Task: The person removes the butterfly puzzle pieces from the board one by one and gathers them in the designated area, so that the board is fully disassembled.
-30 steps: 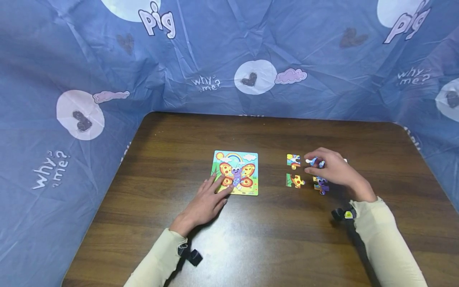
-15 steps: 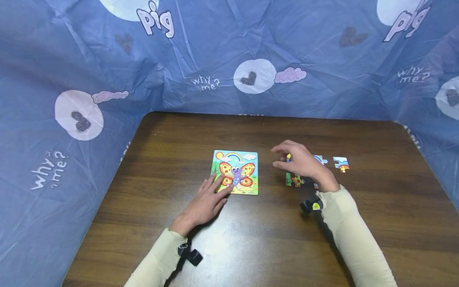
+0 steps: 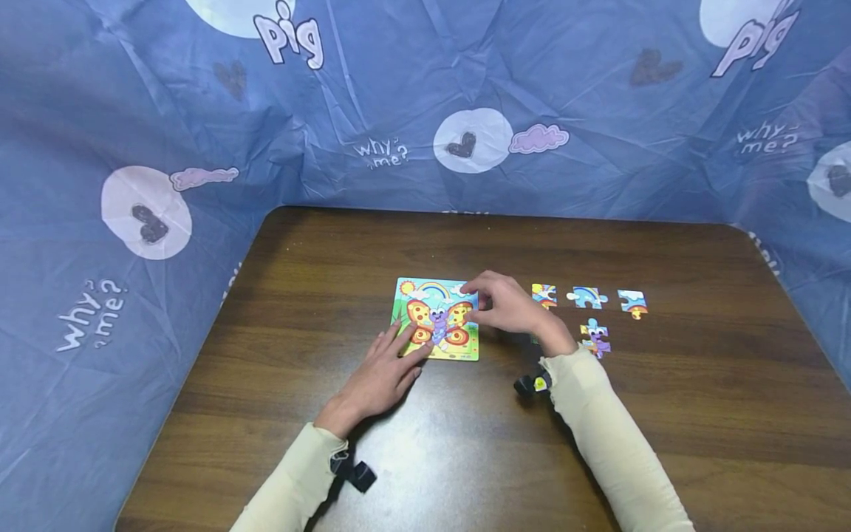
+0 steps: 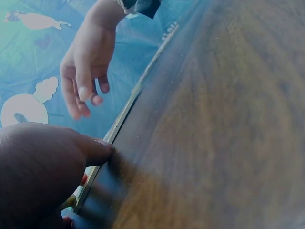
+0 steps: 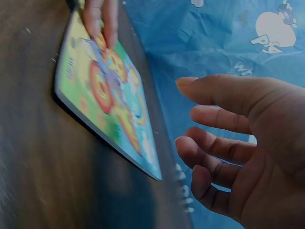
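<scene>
Grip, right hand (image 3: 507, 304): empty, thumb and curved fingers apart, over right side of butterfly puzzle board (image 3: 440, 318); contact uncertain. Grip, left hand (image 3: 380, 378): holding nothing, fingers spread on board's near-left corner. Board: flat on desk (image 3: 465, 451). Change: right hand has crossed from loose pieces to board; work seemingly now centres there. Farther right, on desk: sun piece (image 3: 544, 292), rainbow piece (image 3: 588, 298), white-and-blue piece (image 3: 631, 301), butterfly-face piece (image 3: 596, 336).

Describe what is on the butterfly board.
The left hand rests on the butterfly board, hiding its lower-left corner. The right hand hovers, hiding some of its right edge in the head view.
</scene>
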{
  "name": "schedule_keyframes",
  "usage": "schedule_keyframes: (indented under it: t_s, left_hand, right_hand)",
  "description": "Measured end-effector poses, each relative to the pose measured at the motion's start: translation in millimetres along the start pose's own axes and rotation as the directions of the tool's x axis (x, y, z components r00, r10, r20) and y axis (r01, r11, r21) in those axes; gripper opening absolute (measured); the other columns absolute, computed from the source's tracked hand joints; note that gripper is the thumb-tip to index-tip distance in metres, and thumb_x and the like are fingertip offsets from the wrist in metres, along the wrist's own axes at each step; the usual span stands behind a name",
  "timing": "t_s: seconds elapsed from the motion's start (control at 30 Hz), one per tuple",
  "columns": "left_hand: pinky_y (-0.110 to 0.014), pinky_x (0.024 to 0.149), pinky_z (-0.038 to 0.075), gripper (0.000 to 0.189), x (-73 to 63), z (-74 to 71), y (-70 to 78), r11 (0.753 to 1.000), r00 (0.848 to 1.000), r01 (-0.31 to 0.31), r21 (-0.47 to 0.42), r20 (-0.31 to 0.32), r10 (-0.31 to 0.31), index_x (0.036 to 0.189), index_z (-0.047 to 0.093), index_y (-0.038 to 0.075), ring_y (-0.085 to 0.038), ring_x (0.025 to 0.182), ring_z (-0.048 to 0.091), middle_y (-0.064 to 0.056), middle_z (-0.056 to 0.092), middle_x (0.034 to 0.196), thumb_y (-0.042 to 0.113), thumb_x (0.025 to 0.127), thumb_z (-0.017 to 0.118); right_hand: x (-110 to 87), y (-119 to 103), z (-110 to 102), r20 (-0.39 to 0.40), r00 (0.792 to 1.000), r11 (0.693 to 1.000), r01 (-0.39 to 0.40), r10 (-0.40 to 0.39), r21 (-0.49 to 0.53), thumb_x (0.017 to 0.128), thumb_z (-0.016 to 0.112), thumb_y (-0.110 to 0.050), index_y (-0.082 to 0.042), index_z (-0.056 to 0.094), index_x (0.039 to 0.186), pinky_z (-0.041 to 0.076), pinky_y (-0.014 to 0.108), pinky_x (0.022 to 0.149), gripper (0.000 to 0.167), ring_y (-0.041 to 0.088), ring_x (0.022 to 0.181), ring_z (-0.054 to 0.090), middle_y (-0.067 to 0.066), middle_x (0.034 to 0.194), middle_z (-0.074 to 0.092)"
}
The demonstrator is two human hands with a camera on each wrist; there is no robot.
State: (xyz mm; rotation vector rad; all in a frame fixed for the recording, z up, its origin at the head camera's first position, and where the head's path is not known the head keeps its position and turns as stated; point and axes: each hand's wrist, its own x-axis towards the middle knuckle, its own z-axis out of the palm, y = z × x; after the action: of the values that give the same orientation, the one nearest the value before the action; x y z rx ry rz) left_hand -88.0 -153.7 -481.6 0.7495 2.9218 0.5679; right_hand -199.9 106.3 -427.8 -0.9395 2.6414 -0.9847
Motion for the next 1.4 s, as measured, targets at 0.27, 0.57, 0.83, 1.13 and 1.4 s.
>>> schedule_keyframes:
  t_s: [0.27,0.57,0.83,1.13,1.4]
  left_hand:
    - [-0.064,0.123,0.021,0.044,0.2,-0.2,0.2,1.000,1.000,-0.001,-0.007,0.001,0.001,0.148,0.051,0.022,-0.043,0.154,0.020,-0.017,0.030,0.164,0.028,0.104,0.050]
    - [-0.064,0.123,0.021,0.044,0.3,-0.9,0.3,1.000,1.000,-0.006,-0.006,0.003,0.006,0.148,0.050,0.022,-0.043,0.154,0.019,-0.017,0.029,0.165,0.028,0.104,0.051]
    - [-0.064,0.123,0.021,0.044,0.7,0.2,-0.5,1.000,1.000,-0.013,0.001,0.003,0.013,0.148,0.050,0.022,-0.043,0.155,0.019,-0.017,0.029,0.165,0.027,0.104,0.051]
    - [-0.066,0.121,0.023,0.043,0.8,-0.2,0.1,1.000,1.000,-0.022,0.006,-0.022,0.022,0.146,0.054,0.020,-0.047,0.153,0.021,-0.021,0.031,0.163,0.026,0.103,0.053]
    - [-0.065,0.121,0.023,0.043,0.2,0.0,-0.2,1.000,1.000,-0.021,0.006,-0.020,0.021,0.146,0.053,0.020,-0.046,0.153,0.021,-0.019,0.031,0.163,0.027,0.104,0.052]
  right_hand:
    - [8.3,3.2,22.3,0.010,1.000,0.997,0.013,-0.013,-0.071,0.081,0.083,-0.023,0.000,0.068,0.123,0.048,0.031,0.077,0.050,0.017,0.081,0.059,0.014,0.105,0.067]
    - [8.3,4.5,33.1,0.005,1.000,0.992,-0.014,0.015,-0.124,0.081,0.083,-0.028,-0.002,0.068,0.124,0.053,0.040,0.087,0.053,0.023,0.097,0.062,0.014,0.115,0.067]
    - [9.1,3.9,41.0,0.027,0.996,0.984,-0.078,0.084,-0.159,0.081,0.083,-0.035,-0.007,0.067,0.128,0.053,0.043,0.090,0.056,0.026,0.104,0.061,0.014,0.120,0.062]
    - [10.0,4.9,48.4,-0.002,0.992,0.979,-0.121,0.122,-0.165,0.079,0.085,-0.038,-0.009,0.069,0.126,0.051,0.038,0.081,0.058,0.021,0.094,0.057,0.011,0.114,0.060]
    - [11.7,4.8,50.4,-0.006,0.987,0.977,-0.159,0.160,-0.140,0.076,0.086,-0.036,-0.008,0.065,0.123,0.052,0.046,0.093,0.058,0.026,0.105,0.060,0.013,0.119,0.060]
